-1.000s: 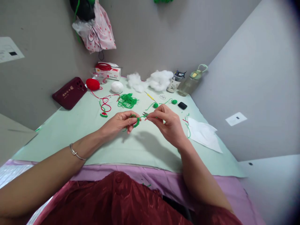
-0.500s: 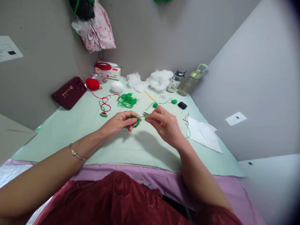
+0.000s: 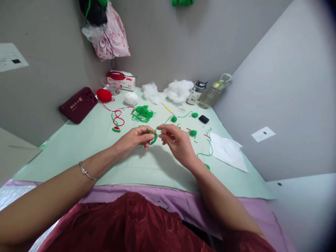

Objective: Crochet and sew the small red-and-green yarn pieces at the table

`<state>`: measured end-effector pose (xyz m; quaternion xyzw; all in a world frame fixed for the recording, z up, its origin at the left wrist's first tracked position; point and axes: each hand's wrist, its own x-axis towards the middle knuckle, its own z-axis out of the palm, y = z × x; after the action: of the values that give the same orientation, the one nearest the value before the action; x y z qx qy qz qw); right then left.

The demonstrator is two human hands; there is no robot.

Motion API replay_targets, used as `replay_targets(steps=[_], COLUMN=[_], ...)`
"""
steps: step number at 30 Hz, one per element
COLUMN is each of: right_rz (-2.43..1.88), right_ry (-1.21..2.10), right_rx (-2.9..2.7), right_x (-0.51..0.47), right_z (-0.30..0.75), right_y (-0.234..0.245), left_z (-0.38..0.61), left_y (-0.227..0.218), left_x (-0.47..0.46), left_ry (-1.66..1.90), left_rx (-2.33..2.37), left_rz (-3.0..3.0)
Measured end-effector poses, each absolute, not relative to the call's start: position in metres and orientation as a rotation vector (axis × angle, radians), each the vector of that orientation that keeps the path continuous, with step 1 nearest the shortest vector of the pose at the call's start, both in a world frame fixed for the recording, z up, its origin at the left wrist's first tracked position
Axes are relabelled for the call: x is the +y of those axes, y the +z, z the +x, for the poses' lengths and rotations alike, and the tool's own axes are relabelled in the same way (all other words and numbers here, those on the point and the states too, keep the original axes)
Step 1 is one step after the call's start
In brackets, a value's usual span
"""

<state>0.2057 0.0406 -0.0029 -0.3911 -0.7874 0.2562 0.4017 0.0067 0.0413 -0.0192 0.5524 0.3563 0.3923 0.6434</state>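
Pinching small green yarn piece (image 3: 154, 139) between thumb and fingers of left hand (image 3: 140, 137), raised above surface (image 3: 144, 171), just off view centre toward 7 or 8 o'clock. With right hand (image 3: 177, 141), close by at 3 o'clock from piece: fingers bent, index tip next to thin green strand (image 3: 156, 130). Cannot tell grasping of strand from mere touching; too small.

To work cleanly, probably best: pinch near strand's base, without squashing stitches; take strand close to its exit, draw slowly toward 1 o'clock, avoid jerking. Watch for splitting or snagging of yarn, and for catching loose loops under left thumb.

Also on surface, clocked from piece: green yarn tangle (image 3: 143, 113) at 11, yellow-handled tool (image 3: 168, 109) at 1, green ball (image 3: 193, 133) at 3, red-and-green piece (image 3: 116, 129) between 9 and 10. Mind green ball when swinging right wrist outward.
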Motion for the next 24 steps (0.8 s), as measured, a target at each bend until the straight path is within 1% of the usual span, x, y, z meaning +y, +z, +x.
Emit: replay_targets(steps=[2,5,7,11,13,15,16,19,21,22,24], right_rz=[-0.982,-1.011,-1.016,-0.974,-0.933,-0.873,-0.845,-0.811,-0.809,-0.803,-0.767], right_ry=[0.702,0.693,0.625,0.365,0.34,0.449,0.563,1.076,1.33,1.372,1.335], right_rx=[-1.995,-2.026,-2.073,-2.224,-2.167,-2.006,-1.913,-1.686,-1.554,-1.484,-1.327], right_x=[0.037,0.032,0.032,0.033,0.033,0.031,0.03,0.03,0.034,0.038,0.045], right_z=[0.203,0.2,0.199,0.199,0.199,0.199,0.2,0.205,0.212,0.216,0.225], right_y=[-0.003,0.001,0.002,0.001,0.003,0.008,0.011,0.021,0.026,0.029,0.033], left_z=[0.007,0.007,0.008,0.01,0.01,0.009,0.009,0.009,0.009,0.01,0.01], left_y=[-0.02,-0.021,-0.021,-0.022,-0.024,-0.026,-0.027,-0.027,-0.025,-0.024,-0.02], left_x=[0.042,0.042,0.042,0.042,0.043,0.044,0.044,0.044,0.044,0.044,0.043], left_ry=[0.882,0.879,0.886,0.863,0.846,0.844,0.841,0.816,0.802,0.802,0.803], left_rx=[0.833,0.851,0.85,0.86,0.856,0.859,0.865,0.876,0.879,0.883,0.881], left_rz=[1.273,1.292,1.3,1.348,1.368,1.373,1.371,1.354,1.34,1.331,1.307])
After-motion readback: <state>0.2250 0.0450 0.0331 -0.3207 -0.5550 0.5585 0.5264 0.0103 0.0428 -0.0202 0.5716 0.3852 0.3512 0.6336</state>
